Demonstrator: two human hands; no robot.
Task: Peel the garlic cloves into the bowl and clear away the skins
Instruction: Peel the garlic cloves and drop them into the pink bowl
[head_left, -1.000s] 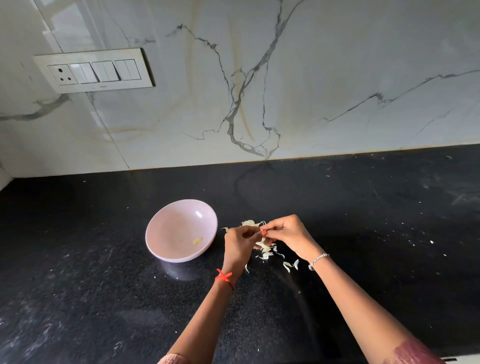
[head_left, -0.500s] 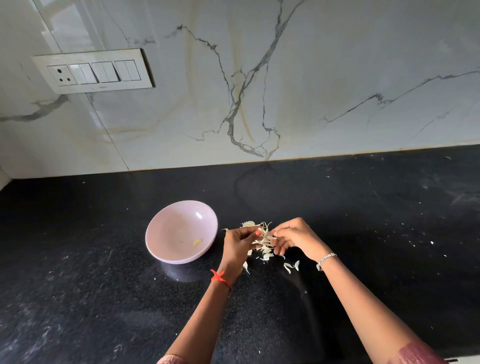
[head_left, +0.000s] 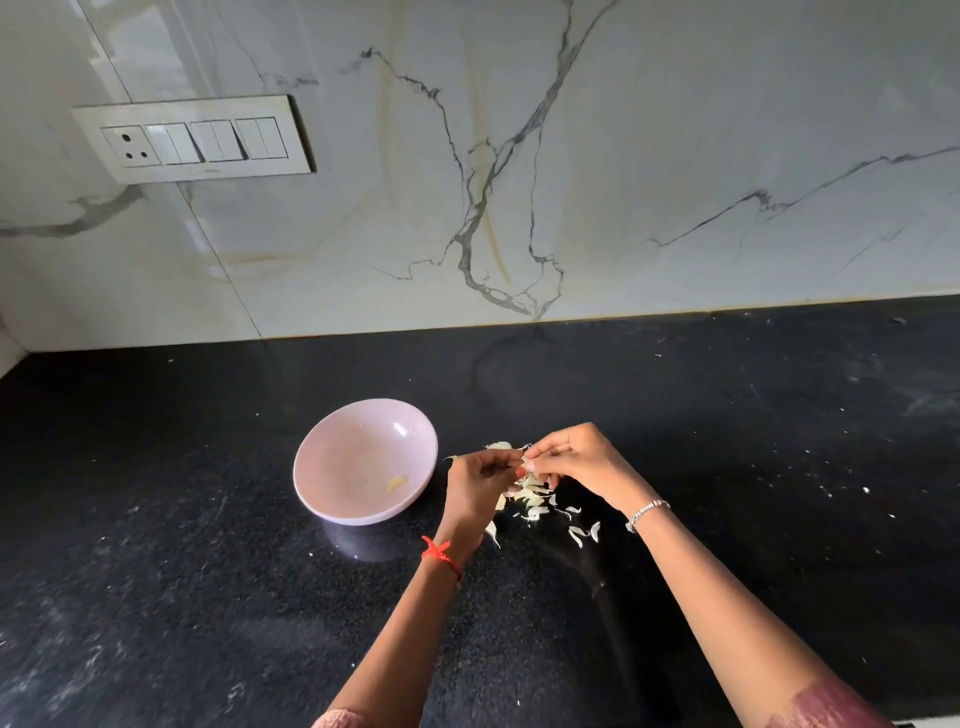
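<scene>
From your head camera, both of your hands meet just right of the pink bowl (head_left: 337, 457) on the black counter (head_left: 208, 597). Your left hand (head_left: 480, 480) has its fingers curled and your right hand (head_left: 571, 460) is bent over from the other side. The fingertips of both pinch one small pale piece, most likely a garlic clove (head_left: 524, 461), though it is too small to tell clove from skin. It sits just above the heap of skins (head_left: 532, 496), beside the bowl and not over it.

You look to be early in the task. The bowl holds a single peeled clove (head_left: 396, 484), lying low against its near right wall. The skins lie loose on the counter under and beside your hands, with a few strays (head_left: 595, 531) toward your right wrist. None of them has been cleared. Whether unpeeled cloves remain in the heap cannot be made out. What is left is to finish this piece, drop it in the bowl, then gather the skins.

Half a second ago your hands were apart, with the right one lower on the heap. Now the fingertips have closed together again, much as they were a second ago. The bowl and its one clove have not moved.
</scene>
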